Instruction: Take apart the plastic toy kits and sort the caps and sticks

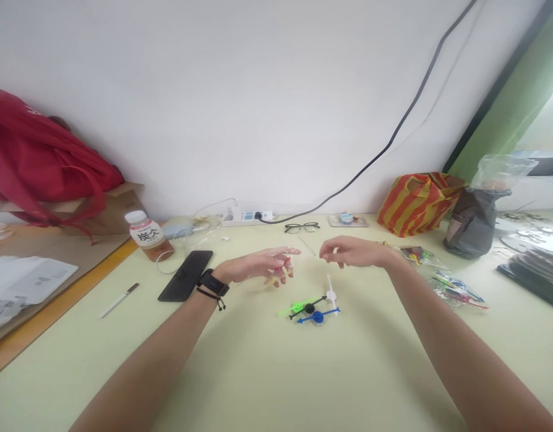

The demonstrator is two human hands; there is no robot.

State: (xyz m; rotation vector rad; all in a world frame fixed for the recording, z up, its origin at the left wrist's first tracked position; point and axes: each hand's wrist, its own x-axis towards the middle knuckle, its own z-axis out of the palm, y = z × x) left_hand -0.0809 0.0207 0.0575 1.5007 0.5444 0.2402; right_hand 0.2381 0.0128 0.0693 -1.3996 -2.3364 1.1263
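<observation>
Fingers (283, 251) half spread, left hand (258, 264) holds a red piece (280, 266); right hand (355, 251) curls, contents unclear.

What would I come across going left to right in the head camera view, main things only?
Red bag, pen, drink bottle, black phone, left hand, eyeglasses, right hand, striped bag, gray bag.

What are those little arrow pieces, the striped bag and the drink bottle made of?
Arrow pieces: probably smooth moulded plastic, judging by their solid, even colours. Striped bag: likely thin plastic, crinkled with slight sheen. Drink bottle: clear, perhaps plastic, possibly glass; brownish liquid shows through.
</observation>
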